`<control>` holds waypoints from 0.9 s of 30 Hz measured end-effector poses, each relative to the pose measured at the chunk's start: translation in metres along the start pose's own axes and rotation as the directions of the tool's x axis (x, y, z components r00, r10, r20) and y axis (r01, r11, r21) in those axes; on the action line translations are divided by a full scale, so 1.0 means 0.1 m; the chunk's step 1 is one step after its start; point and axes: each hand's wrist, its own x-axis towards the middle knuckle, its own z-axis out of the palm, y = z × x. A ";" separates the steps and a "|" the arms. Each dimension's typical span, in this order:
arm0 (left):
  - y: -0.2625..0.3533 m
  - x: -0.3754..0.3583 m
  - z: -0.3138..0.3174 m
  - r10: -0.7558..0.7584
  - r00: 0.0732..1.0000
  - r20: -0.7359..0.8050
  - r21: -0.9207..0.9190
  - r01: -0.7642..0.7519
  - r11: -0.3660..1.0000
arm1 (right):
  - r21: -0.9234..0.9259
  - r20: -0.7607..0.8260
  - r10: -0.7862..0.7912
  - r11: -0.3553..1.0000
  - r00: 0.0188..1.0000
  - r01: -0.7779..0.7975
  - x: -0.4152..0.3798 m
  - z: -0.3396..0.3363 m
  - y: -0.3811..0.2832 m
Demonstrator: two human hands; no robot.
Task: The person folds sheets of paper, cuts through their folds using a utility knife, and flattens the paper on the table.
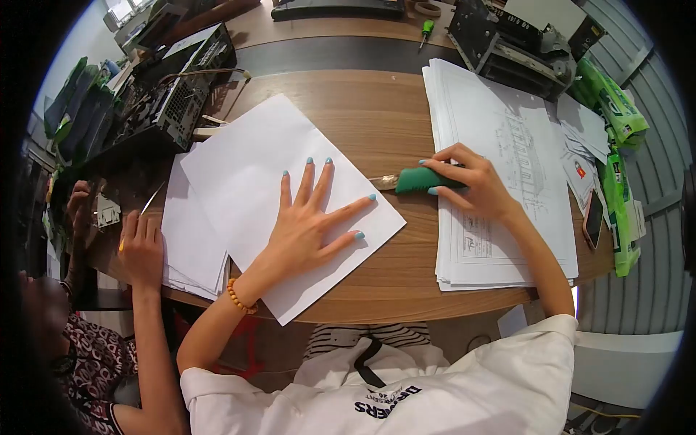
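Note:
My left hand (pixel 307 228) lies flat with its fingers spread on a white sheet of paper (pixel 250 152), which sits at an angle on the wooden table. My right hand (pixel 475 181) grips a green-handled utility knife (pixel 424 180) between thumb and fingers. The knife's metal end points left and reaches the right edge of the white sheet. Beneath my right forearm is a thick stack of printed drawings (pixel 507 217). More white papers (pixel 190 246) stick out from under the sheet on its left side.
A person's hand (pixel 141 250) rests at the left table edge, beside an opened computer case (pixel 188 94). At the back are a green screwdriver (pixel 427 29) and a dark metal machine part (pixel 518 54). A phone (pixel 593 219) and green packets (pixel 616 210) lie at the right.

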 end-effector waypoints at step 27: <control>0.03 0.02 -0.02 0.018 1.000 0.015 -0.054 -0.017 0.998 | 0.054 0.042 -0.060 0.997 0.997 0.058 0.19 0.03 0.12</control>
